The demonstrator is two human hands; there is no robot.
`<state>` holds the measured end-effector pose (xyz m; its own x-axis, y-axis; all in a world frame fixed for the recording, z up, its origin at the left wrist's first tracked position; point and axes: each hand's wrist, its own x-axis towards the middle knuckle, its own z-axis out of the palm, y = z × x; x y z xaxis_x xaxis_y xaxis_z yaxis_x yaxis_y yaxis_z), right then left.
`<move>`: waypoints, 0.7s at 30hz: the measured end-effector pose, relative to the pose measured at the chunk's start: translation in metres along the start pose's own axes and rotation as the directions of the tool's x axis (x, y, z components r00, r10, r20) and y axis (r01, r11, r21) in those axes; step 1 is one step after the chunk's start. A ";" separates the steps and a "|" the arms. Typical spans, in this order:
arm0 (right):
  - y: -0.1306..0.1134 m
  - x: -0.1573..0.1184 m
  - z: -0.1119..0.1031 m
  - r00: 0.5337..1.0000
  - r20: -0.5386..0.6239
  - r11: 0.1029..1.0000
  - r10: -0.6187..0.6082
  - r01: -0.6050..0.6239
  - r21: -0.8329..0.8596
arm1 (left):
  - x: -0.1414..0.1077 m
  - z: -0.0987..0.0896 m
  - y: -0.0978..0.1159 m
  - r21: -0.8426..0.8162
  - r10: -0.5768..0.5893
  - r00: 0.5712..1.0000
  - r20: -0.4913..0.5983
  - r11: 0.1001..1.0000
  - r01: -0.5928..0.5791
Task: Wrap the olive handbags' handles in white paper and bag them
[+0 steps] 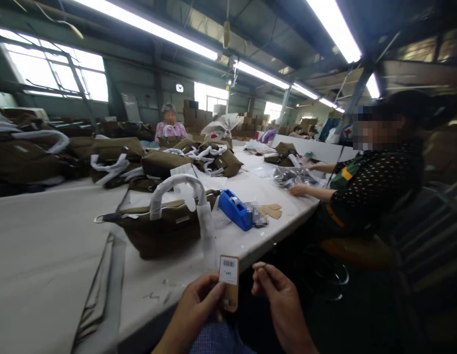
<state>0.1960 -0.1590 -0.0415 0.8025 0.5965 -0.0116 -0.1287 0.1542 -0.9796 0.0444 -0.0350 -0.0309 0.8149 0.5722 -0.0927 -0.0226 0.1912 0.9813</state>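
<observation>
one tag was in the left fingers, one blue tape dispenser sat beyond them, one olive bag stood nearest

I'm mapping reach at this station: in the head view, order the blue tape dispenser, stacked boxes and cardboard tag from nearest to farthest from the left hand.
1. Cardboard tag: held by the left hand.
2. Blue tape dispenser: on the table, slightly right.
3. Stacked boxes: far background.
</observation>
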 end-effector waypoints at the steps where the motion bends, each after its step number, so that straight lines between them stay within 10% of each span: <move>1: 0.000 0.000 0.001 0.999 0.043 0.998 -0.024 0.026 -0.056 | -0.002 -0.003 0.000 0.032 0.015 0.999 -0.038 0.999 -0.014; 8: -0.001 0.000 0.016 0.902 0.415 0.977 -0.121 0.183 -0.113 | -0.008 -0.024 -0.015 0.518 0.270 0.962 -0.050 0.830 -0.206; 21: 0.021 0.021 -0.018 0.971 0.218 0.995 0.096 -0.090 -0.039 | 0.017 -0.015 -0.032 0.520 0.407 0.907 0.107 0.755 -0.400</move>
<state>0.2207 -0.1568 -0.0657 0.6398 0.7661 -0.0618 -0.1779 0.0694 -0.9816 0.0503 -0.0193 -0.0668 0.7917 0.5117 0.3337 -0.0419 -0.4995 0.8653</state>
